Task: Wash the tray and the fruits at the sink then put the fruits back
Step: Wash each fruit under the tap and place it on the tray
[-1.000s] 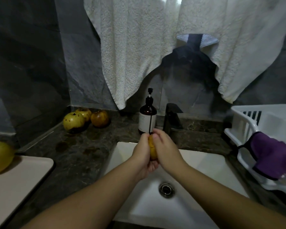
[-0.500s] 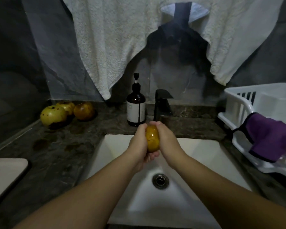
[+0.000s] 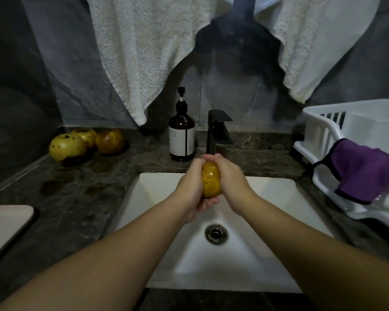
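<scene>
Fingers (image 3: 208, 202) of both hands curl round a fruit (image 3: 211, 179): left hand (image 3: 190, 187) cups it from below, right hand (image 3: 230, 178) presses its right side. It sits over the sink (image 3: 157, 194), just below the tap (image 3: 218, 131).

Sink basin: we see our left hand (image 3: 190, 189) and right hand (image 3: 231, 178) over the sink (image 3: 267, 198), the bowl below them open down to the drain (image 3: 216, 234).
Behind: tap (image 3: 218, 131) and soap bottle (image 3: 182, 135) stand just beyond our hands.
Left desk: we see bare desk (image 3: 76, 198) between three fruits (image 3: 85, 143) and tray (image 3: 5, 223).
Right: dish rack (image 3: 337, 140) with purple cloth (image 3: 364, 169) crowds the rim.
Above: towels (image 3: 148, 52) hang low.
</scene>
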Demonstrator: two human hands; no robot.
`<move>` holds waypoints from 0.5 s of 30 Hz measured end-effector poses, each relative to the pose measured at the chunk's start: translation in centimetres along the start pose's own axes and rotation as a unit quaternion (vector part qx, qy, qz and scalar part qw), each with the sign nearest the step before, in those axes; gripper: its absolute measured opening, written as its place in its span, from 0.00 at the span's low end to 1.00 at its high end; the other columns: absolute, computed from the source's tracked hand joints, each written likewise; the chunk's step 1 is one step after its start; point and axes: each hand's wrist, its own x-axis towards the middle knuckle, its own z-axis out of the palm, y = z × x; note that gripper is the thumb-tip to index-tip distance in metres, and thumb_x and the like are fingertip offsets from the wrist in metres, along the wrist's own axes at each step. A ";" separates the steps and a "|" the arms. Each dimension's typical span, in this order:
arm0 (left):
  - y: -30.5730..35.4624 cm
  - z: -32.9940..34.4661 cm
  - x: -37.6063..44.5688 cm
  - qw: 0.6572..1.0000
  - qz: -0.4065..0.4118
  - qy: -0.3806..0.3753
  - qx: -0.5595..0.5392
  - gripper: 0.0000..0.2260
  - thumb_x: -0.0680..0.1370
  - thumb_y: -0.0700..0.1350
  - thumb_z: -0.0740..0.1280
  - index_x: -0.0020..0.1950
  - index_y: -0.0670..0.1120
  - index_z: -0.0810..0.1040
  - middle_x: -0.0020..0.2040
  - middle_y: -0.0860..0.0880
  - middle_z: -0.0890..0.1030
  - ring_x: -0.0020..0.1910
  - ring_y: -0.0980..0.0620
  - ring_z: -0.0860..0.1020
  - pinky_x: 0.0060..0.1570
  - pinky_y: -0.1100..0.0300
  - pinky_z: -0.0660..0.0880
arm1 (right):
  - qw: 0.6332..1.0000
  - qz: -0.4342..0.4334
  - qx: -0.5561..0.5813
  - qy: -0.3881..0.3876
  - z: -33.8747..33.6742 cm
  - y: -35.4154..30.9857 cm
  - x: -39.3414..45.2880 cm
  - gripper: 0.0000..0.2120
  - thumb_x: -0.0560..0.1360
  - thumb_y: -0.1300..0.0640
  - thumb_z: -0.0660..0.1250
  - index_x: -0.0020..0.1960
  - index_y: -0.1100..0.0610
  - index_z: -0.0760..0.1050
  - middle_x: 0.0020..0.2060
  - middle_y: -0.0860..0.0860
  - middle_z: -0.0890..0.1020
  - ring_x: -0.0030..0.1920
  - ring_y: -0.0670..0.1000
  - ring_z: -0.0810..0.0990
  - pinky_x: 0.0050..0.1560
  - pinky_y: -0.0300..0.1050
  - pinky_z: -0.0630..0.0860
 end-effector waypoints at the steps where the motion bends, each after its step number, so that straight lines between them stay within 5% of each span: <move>1: -0.1 0.0 0.0 1.000 0.001 0.003 -0.003 0.29 0.78 0.70 0.59 0.59 0.46 0.80 0.34 0.44 0.83 0.31 0.48 0.82 0.34 0.60 0.78 | 1.000 -0.012 -0.029 -0.002 0.2 -0.1 -0.4 0.12 0.82 0.48 0.59 0.53 0.42 0.82 0.56 0.48 0.83 0.55 0.48 0.82 0.54 0.47 0.80; 3: -0.4 0.2 -0.3 1.000 -0.011 -0.006 -0.003 0.30 0.77 0.72 0.58 0.59 0.48 0.81 0.38 0.43 0.85 0.35 0.48 0.84 0.39 0.59 0.81 | 0.994 -0.070 -0.086 0.010 0.4 -0.2 -0.6 0.14 0.80 0.47 0.59 0.56 0.41 0.82 0.56 0.42 0.83 0.57 0.44 0.80 0.56 0.42 0.77; 6: -0.2 0.3 -0.2 1.000 0.010 -0.014 0.001 0.31 0.76 0.73 0.58 0.57 0.47 0.80 0.33 0.45 0.83 0.28 0.50 0.81 0.30 0.62 0.76 | 0.999 -0.034 -0.032 -0.001 0.4 -0.4 -0.4 0.12 0.82 0.49 0.60 0.52 0.42 0.82 0.54 0.48 0.84 0.55 0.50 0.82 0.53 0.47 0.79; 9: 0.2 0.1 0.2 0.999 0.031 0.003 -0.029 0.27 0.70 0.70 0.62 0.53 0.50 0.81 0.33 0.47 0.84 0.34 0.50 0.82 0.42 0.55 0.78 | 0.998 -0.023 -0.055 0.025 1.0 -0.2 -0.8 0.10 0.79 0.40 0.59 0.54 0.38 0.77 0.57 0.47 0.81 0.55 0.48 0.80 0.54 0.49 0.78; 13: 0.2 0.1 0.1 0.999 0.030 -0.016 0.012 0.28 0.76 0.71 0.58 0.59 0.50 0.79 0.33 0.45 0.83 0.28 0.49 0.80 0.27 0.62 0.72 | 0.999 0.010 0.015 0.026 0.6 -0.8 -0.6 0.16 0.81 0.46 0.61 0.42 0.40 0.85 0.45 0.48 0.85 0.50 0.53 0.84 0.43 0.46 0.80; 15: 0.1 0.1 0.1 1.000 0.024 -0.006 0.019 0.27 0.76 0.70 0.59 0.59 0.50 0.79 0.32 0.45 0.83 0.26 0.50 0.79 0.24 0.63 0.70 | 0.998 0.033 0.017 0.044 0.7 -0.4 -0.6 0.13 0.79 0.45 0.61 0.44 0.40 0.84 0.47 0.48 0.84 0.49 0.51 0.83 0.40 0.44 0.78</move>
